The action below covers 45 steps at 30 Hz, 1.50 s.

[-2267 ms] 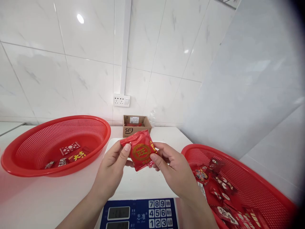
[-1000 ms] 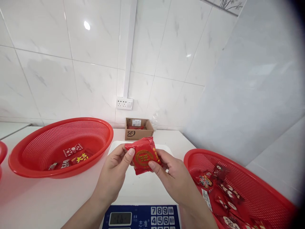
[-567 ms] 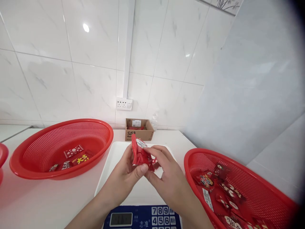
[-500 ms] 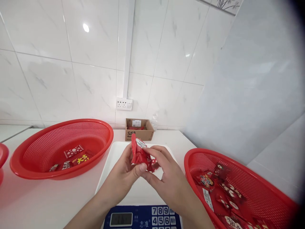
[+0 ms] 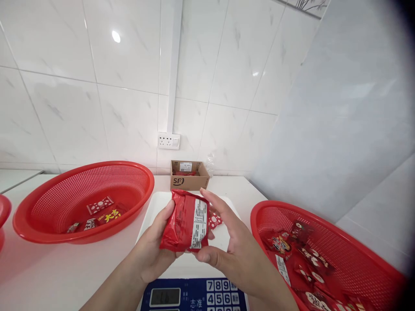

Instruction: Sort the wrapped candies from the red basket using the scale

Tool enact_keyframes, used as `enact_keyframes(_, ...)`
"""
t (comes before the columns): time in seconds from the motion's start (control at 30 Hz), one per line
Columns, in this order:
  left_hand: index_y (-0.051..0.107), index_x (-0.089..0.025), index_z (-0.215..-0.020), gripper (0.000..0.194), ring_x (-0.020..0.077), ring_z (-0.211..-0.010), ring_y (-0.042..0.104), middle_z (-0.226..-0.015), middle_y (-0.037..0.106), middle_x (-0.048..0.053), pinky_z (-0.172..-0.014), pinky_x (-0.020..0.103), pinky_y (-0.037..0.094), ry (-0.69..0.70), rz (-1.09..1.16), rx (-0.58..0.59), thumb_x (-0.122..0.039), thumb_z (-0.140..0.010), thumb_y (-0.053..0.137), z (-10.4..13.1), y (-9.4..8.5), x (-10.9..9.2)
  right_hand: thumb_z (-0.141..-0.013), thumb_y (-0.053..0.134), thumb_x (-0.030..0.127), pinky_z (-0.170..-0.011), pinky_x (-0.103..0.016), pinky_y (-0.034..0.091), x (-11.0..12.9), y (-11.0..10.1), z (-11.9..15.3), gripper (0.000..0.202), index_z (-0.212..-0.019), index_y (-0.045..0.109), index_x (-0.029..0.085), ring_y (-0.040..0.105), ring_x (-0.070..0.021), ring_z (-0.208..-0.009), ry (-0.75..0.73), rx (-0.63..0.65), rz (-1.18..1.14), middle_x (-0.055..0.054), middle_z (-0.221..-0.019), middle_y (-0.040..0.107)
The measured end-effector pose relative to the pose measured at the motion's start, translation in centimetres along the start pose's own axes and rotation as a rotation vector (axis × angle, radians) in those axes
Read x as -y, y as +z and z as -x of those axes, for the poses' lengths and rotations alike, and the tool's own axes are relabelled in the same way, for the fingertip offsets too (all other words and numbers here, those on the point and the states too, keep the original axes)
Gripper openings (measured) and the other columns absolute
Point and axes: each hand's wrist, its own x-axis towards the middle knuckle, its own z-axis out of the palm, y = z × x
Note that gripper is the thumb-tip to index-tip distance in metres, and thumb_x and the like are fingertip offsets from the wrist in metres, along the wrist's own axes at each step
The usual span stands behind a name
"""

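A red snack packet (image 5: 184, 222) with a white printed label is held up over the white scale tray (image 5: 181, 270). My left hand (image 5: 155, 246) grips its left side, the thumb lying on the front and the other fingers behind. At its right side, my right hand (image 5: 230, 242) has the thumb at the lower corner and the index finger near the top corner; the remaining fingers are partly hidden. Behind my right hand, a red packet with white dots (image 5: 214, 219) shows on the tray.
To the left stands a red mesh basket (image 5: 142, 172) with several packets, and another on the right (image 5: 366, 246) holds more. An open cardboard box (image 5: 191, 183) sits by the wall. The scale's blue keypad panel (image 5: 191, 287) is nearest me. Another red rim (image 5: 4, 207) enters at far left.
The red snack packet has been turned so its broad face with the white label faces me. My hands have spread farther apart around it.
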Motion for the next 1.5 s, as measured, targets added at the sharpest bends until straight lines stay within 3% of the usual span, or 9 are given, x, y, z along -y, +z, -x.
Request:
enact_keyframes(0.17, 0.064, -0.018, -0.102, 0.052, 0.0237, -0.075, 0.064, -0.080, 0.069, 0.010, -0.061, 0.033, 0.049, -0.030, 0.031, 0.095, -0.058, -0.080, 0.039, -0.1, 0.1, 0.3, -0.084, 0.051, 0.042, -0.081, -0.034, 0.050, 0.3, -0.1, -0.4, 0.044, -0.125, 0.044, 0.030, 0.060, -0.0194, -0.098, 0.089, -0.095, -0.137, -0.005, -0.112, 0.062)
enact_keyframes(0.27, 0.065, -0.017, -0.099, 0.051, 0.0228, -0.072, 0.064, -0.076, 0.068, 0.010, -0.060, 0.031, 0.049, -0.032, 0.009, 0.118, -0.058, -0.082, 0.038, 0.0, 0.1, 0.3, -0.083, 0.050, 0.042, -0.069, -0.029, 0.051, 0.4, -0.2, -0.7, 0.028, -0.102, 0.059, 0.023, 0.062, -0.0165, -0.077, 0.150, -0.153, -0.157, -0.004, -0.087, 0.068)
enact_keyframes(0.4, 0.064, -0.016, -0.098, 0.055, 0.0213, -0.069, 0.064, -0.076, 0.068, 0.011, -0.061, 0.031, 0.048, -0.074, -0.053, 0.110, -0.059, -0.083, 0.033, 0.1, 0.2, 0.2, -0.082, 0.051, 0.043, -0.054, -0.025, 0.046, 0.6, -0.1, -0.8, 0.028, -0.068, 0.057, 0.019, 0.058, -0.0139, -0.058, 0.174, -0.196, -0.198, -0.001, -0.062, 0.064)
enact_keyframes(0.53, 0.062, -0.016, -0.102, 0.061, 0.0209, -0.070, 0.063, -0.080, 0.068, 0.013, -0.061, 0.031, 0.049, -0.119, -0.119, 0.113, -0.062, -0.082, 0.028, 0.0, 0.1, 0.2, -0.081, 0.051, 0.044, -0.044, -0.021, 0.037, 0.9, 0.1, -0.8, 0.034, -0.057, 0.051, 0.020, 0.047, -0.0098, -0.045, 0.182, -0.385, -0.081, 0.003, -0.048, 0.053)
enact_keyframes(0.73, 0.061, -0.019, -0.106, 0.050, 0.0194, -0.079, 0.059, -0.096, 0.065, 0.011, -0.066, 0.029, 0.048, 0.110, -0.379, 0.016, -0.057, -0.080, 0.042, -0.3, 0.2, 0.2, -0.081, 0.051, 0.045, -0.042, -0.021, 0.035, 0.8, -0.2, -1.1, 0.035, -0.056, 0.046, 0.020, 0.043, -0.0097, -0.046, 0.172, -0.627, 0.032, 0.003, -0.049, 0.049)
enact_keyframes(0.9, 0.064, -0.018, -0.097, 0.038, 0.0138, -0.068, 0.054, -0.085, 0.065, 0.006, -0.068, 0.027, 0.043, 0.233, -0.536, -0.196, -0.048, -0.085, 0.042, -0.4, 0.0, 0.6, -0.081, 0.050, 0.045, -0.046, -0.020, 0.037, 0.8, -0.4, -1.1, 0.035, -0.056, 0.046, 0.020, 0.044, -0.0093, -0.048, 0.160, -0.595, -0.057, 0.003, -0.051, 0.050)
enact_keyframes(1.07, 0.065, -0.019, -0.089, 0.035, 0.0153, -0.072, 0.055, -0.080, 0.065, 0.004, -0.067, 0.026, 0.043, 0.267, -0.697, -0.151, -0.046, -0.085, 0.043, 0.1, 0.2, -0.1, -0.077, 0.054, 0.050, -0.048, -0.021, 0.039, 0.7, -0.6, -1.0, 0.029, -0.074, 0.055, 0.021, 0.048, -0.0102, -0.052, 0.189, -0.401, -0.248, 0.003, -0.060, 0.055)
enact_keyframes(1.17, 0.066, -0.021, -0.091, 0.032, 0.0156, -0.074, 0.056, -0.083, 0.065, 0.004, -0.068, 0.025, 0.045, 0.298, -0.760, -0.094, -0.043, -0.086, 0.043, 0.3, 0.5, -0.3, -0.078, 0.052, 0.051, -0.044, -0.020, 0.036, 0.4, -0.9, -0.9, 0.032, -0.068, 0.052, 0.020, 0.043, -0.0084, -0.047, 0.194, -0.312, -0.290, 0.005, -0.054, 0.050)
enact_keyframes(1.5, 0.064, -0.018, -0.078, 0.037, 0.0157, -0.068, 0.059, -0.077, 0.068, 0.003, -0.060, 0.023, 0.048, 0.335, -0.756, -0.279, -0.050, -0.081, 0.047, 0.1, 0.3, 0.0, -0.084, 0.047, 0.042, -0.043, -0.018, 0.036, 1.2, -0.4, -0.8, 0.032, -0.061, 0.050, 0.019, 0.042, -0.0079, -0.048, 0.207, -0.434, -0.139, 0.004, -0.052, 0.048)
